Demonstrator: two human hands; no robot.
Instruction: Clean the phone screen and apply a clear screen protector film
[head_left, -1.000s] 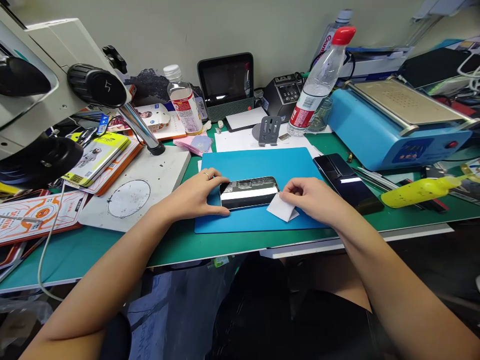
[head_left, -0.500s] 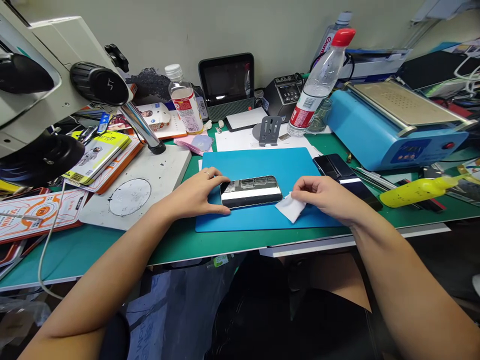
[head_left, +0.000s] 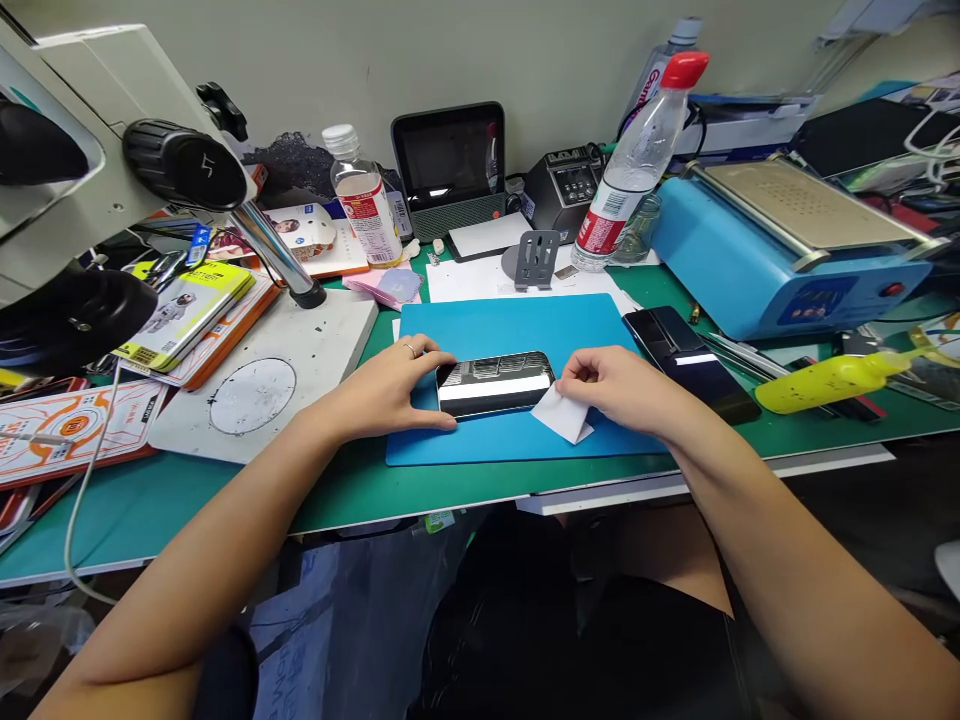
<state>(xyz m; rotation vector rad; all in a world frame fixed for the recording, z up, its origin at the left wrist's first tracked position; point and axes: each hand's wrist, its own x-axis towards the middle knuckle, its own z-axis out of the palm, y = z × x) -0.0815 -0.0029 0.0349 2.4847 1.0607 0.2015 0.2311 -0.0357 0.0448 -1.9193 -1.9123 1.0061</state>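
Observation:
A smartphone [head_left: 495,384] lies face up on the blue mat [head_left: 525,322], its glossy dark screen catching a bright reflection. My left hand [head_left: 386,388] grips the phone's left end, thumb at the near edge and fingers at the far edge. Pinched in my right hand [head_left: 611,385] is a white wipe [head_left: 561,415], its folds hanging onto the mat by the phone's right end. Beyond that hand, a second dark phone [head_left: 690,362] rests partly off the mat.
A microscope [head_left: 150,180] on a pale base stands at left. Behind the mat are a grey phone stand [head_left: 536,260], a red-capped bottle [head_left: 622,180] and a screen device [head_left: 450,165]. At right sit a blue heating plate [head_left: 780,260] and a yellow squeeze bottle [head_left: 829,383].
My right hand has moved left with the wipe, up to the phone's right end. My left hand keeps its hold on the phone.

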